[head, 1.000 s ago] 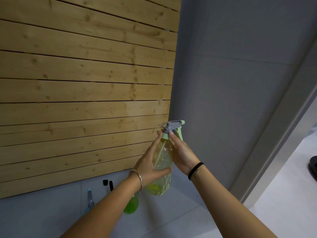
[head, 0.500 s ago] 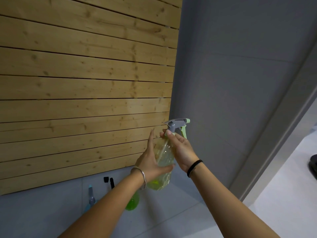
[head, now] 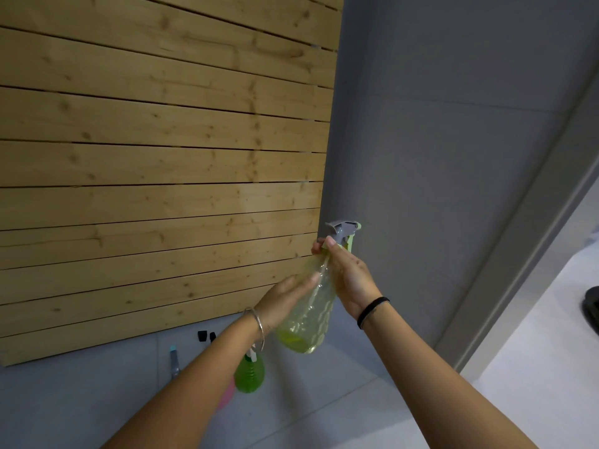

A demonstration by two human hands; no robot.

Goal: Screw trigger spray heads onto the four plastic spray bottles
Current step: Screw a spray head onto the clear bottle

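Pine slats (head: 155, 163) are filling the wall ahead of me, ending at a grey wall panel (head: 437, 140), with grey floor tiles (head: 324, 413) running along the foot of both. I am holding a clear yellow-tinted spray bottle (head: 312, 314) up in front of the slats' right edge, tilted slightly, with a little yellow liquid sitting in its base. My left hand (head: 287, 301) is cupping the bottle's body, fingers curled together around it. My right hand (head: 348, 277) is gripping at the neck, fingertips (head: 330, 243) pinched on the collar of the grey and pale green trigger spray head (head: 345, 231) seated on top. I cannot tell how far the collar is threaded. Down on the tiles, near the slats' lower edge, 1 green spray bottle (head: 249, 374) is standing, partly hidden by my left forearm, with a blue-tipped spray head (head: 174, 361) lying to its left and 2 small black pieces (head: 206, 336) beyond.
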